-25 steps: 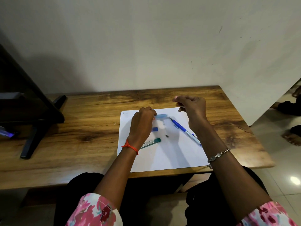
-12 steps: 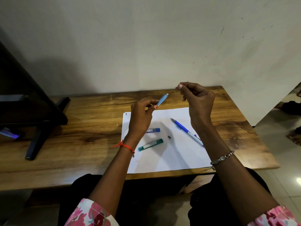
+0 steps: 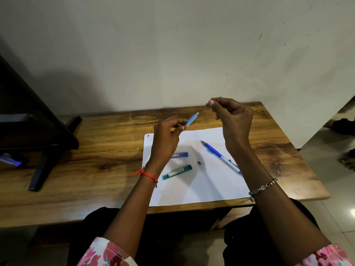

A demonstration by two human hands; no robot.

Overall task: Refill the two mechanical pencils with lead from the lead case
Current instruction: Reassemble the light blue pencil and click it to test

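Observation:
My left hand (image 3: pixel 166 138) holds a light blue mechanical pencil (image 3: pixel 192 119) raised above the table, its open end tilted up to the right. My right hand (image 3: pixel 233 120) pinches a thin lead (image 3: pixel 219 97) between thumb and fingers; the lead's lower end points at the pencil's open end, a short gap apart. A second, dark blue mechanical pencil (image 3: pixel 221 156) lies on the white sheet of paper (image 3: pixel 207 187). A blue lead case (image 3: pixel 180 155) and a green lead case (image 3: pixel 177 172) lie on the paper below my left hand. A small dark cap (image 3: pixel 199 162) lies between them and the pencil.
The paper lies on a wooden table (image 3: pixel 96 150) against a white wall. A black stand (image 3: pixel 44 150) occupies the table's left side. The table's right edge drops to a tiled floor (image 3: pixel 330 169).
Both hands rose from the paper. The left hand lifted the light blue pencil; the right hand brought the lead up near the pencil's open end.

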